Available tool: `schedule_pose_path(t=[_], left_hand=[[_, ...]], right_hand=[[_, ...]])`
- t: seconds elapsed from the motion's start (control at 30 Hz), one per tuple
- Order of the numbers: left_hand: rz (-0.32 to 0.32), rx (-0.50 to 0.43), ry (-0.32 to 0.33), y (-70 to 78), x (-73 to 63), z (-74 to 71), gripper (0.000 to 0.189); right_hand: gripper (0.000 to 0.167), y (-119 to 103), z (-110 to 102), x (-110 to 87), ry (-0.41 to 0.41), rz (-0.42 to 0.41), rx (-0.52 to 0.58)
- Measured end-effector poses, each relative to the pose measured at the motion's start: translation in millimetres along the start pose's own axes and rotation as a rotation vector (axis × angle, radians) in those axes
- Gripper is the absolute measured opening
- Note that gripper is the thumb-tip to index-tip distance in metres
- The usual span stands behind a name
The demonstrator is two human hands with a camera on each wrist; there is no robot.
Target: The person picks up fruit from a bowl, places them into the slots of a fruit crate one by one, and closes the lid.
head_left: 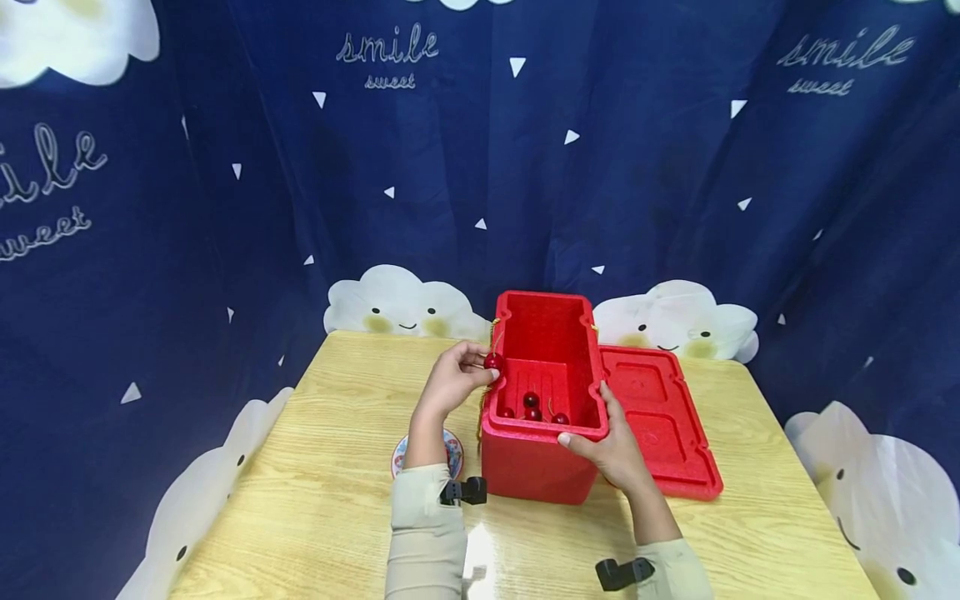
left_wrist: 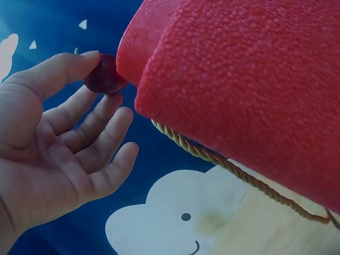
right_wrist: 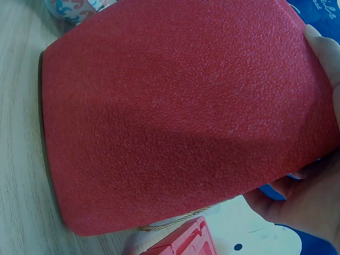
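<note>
A red foam box (head_left: 534, 467) stands uncovered on the wooden table. Several dark red cherries (head_left: 532, 413) lie on its floor toward the near end. At the left rim my left hand (head_left: 452, 379) pinches one cherry (head_left: 493, 361) between thumb and fingertips, its thin stem pointing up. Seen from the left wrist, that cherry (left_wrist: 105, 75) is right beside the box's edge, and the lower fingers spread loosely. My right hand (head_left: 617, 442) grips the near right corner of the box, thumb (right_wrist: 324, 50) over the front rim and fingers along the right side.
A red lid (head_left: 660, 425) lies on the table to the right of the box. Partly hidden under my left forearm is a patterned bowl (head_left: 455, 450). A golden twisted cord (left_wrist: 186, 146) hangs along the box's side. Behind the table hangs a blue curtain (head_left: 420, 167).
</note>
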State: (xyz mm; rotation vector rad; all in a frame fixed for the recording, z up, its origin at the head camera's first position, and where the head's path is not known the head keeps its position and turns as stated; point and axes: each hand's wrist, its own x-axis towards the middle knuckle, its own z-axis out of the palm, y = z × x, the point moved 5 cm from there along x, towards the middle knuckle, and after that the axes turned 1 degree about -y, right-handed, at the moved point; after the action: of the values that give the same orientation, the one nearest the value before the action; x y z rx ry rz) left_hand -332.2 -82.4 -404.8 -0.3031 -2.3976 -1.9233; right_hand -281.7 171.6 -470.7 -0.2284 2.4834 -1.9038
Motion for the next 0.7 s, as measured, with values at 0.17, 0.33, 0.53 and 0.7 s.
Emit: schedule_pose_path(t=[0.17, 0.33, 0.53, 0.7], left_hand=[[-0.006, 0.011, -0.026, 3.7, 6.0, 3.2, 0.033], [0.017, 0.029, -0.078, 10.9, 14.7, 6.0, 0.032], [0.006, 0.028, -0.165, 18.4, 25.6, 10.9, 0.032], [-0.016, 0.072, -0.212, 20.6, 32.7, 14.7, 0.032]], right_hand=[[0.108, -0.4, -0.9, 0.2, 0.001, 0.003, 0.003], [0.109, 0.6, -1.1, 0.6, 0.005, 0.005, 0.003], [0.108, 0.9, -1.2, 1.0, 0.006, -0.009, -0.002], [0.108, 1.9, -1.2, 2.0, 0.01, 0.002, -0.01]])
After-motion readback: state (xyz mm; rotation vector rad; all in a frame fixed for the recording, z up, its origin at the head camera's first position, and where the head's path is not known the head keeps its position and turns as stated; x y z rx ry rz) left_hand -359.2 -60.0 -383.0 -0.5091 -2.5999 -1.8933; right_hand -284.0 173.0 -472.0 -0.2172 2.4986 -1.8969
